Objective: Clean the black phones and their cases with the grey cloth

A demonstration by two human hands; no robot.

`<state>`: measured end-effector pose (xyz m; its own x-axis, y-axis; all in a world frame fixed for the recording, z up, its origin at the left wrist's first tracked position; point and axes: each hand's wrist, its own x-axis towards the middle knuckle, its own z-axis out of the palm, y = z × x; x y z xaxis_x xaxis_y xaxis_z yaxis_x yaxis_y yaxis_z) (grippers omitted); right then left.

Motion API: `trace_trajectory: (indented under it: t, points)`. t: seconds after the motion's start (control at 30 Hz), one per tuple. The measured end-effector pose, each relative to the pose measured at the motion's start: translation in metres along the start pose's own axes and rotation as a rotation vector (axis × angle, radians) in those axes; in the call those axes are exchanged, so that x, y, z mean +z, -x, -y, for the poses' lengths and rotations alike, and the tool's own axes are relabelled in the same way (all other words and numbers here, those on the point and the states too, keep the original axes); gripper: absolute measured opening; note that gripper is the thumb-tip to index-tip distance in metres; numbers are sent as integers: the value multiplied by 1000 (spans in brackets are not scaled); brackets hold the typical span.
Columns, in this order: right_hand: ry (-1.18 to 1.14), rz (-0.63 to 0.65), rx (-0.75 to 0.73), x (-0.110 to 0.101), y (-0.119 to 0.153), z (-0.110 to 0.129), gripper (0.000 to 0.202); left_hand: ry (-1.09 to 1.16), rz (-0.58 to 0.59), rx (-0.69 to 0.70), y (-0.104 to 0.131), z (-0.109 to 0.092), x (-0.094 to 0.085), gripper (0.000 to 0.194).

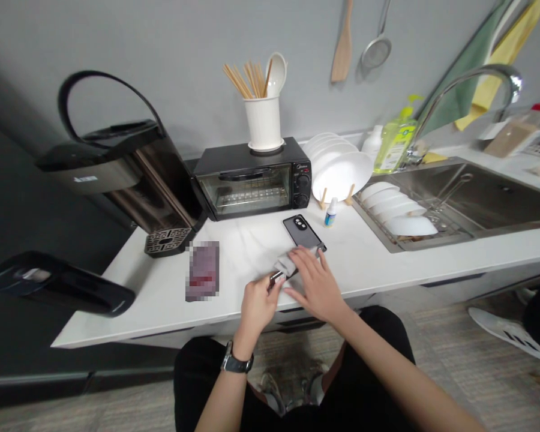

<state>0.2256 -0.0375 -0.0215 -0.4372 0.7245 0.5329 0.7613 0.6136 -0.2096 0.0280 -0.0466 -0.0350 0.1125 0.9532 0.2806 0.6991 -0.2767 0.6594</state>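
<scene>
Well past the cloth (286, 264), a cup (264, 124) holds chopsticks (257, 84).

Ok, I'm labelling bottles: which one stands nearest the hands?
The small white bottle with the blue label, before the upright plates; the green pump bottle and another white bottle stand farther back.

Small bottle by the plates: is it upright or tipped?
Upright: the small bottle stands on the counter, its white top uppermost.

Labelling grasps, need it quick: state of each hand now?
Left hand: closed, holding a dark object, partly hidden.
Right hand: laid over grey cloth; grip cannot be told.
</scene>
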Motion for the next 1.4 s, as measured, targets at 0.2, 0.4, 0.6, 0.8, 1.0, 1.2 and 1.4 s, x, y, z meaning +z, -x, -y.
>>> trace_trajectory:
  t: [0.2, 0.4, 0.6, 0.8, 1.0, 1.2, 1.4]
  points:
    - [24, -123, 189, -4, -7, -29, 68, 37, -6, -17, 0, -6, -2, 32]
    - [-80, 59, -72, 9, -1, 53, 76, -44, -1, 19, -2, 3, 2, 17]
    - [-51, 27, -54, 3, 0, 12, 72, -11, -4, -20, -1, -2, 1, 27]
    - [48, -137, 204, 0, -6, -33, 70, 33, -19, -45, -1, -11, -3, 35]
    - [-21, 19, 2, 15, -6, 41, 69, 48, -4, -74, -4, -4, 0, 22]
    - [-20, 45, -70, 4, -3, 12, 72, 42, 9, -68, -3, -5, -1, 29]
    - [49, -110, 152, 2, -11, -35, 69, 17, -29, -76, -2, -8, -2, 38]
